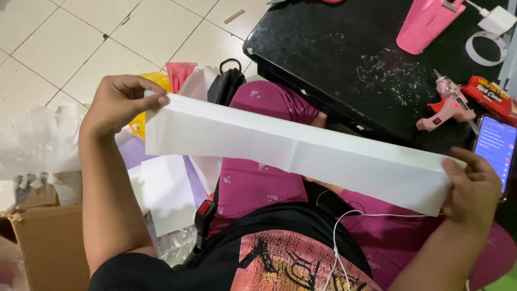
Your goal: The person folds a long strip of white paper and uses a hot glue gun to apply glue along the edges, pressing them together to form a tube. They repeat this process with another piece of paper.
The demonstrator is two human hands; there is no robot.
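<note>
The paper strip [296,153] was long, white and folded flat, with a faint crease across its middle. I held it in the air above my lap, its long axis running from upper left down to lower right, clear of the black surface [334,59]. My left hand [121,102] pinched its upper left end, fingers closed on the paper; my right hand [471,188] gripped the lower right end, thumb on top. On the surface's near right edge lay a pink glue gun [449,108], and just beside my right hand a lit phone [495,148]. A pink holder [425,24] stood near the far edge. On the floor at my left sat a cardboard box [46,237] with crumpled clear wrap [40,140] heaped above it.
</note>
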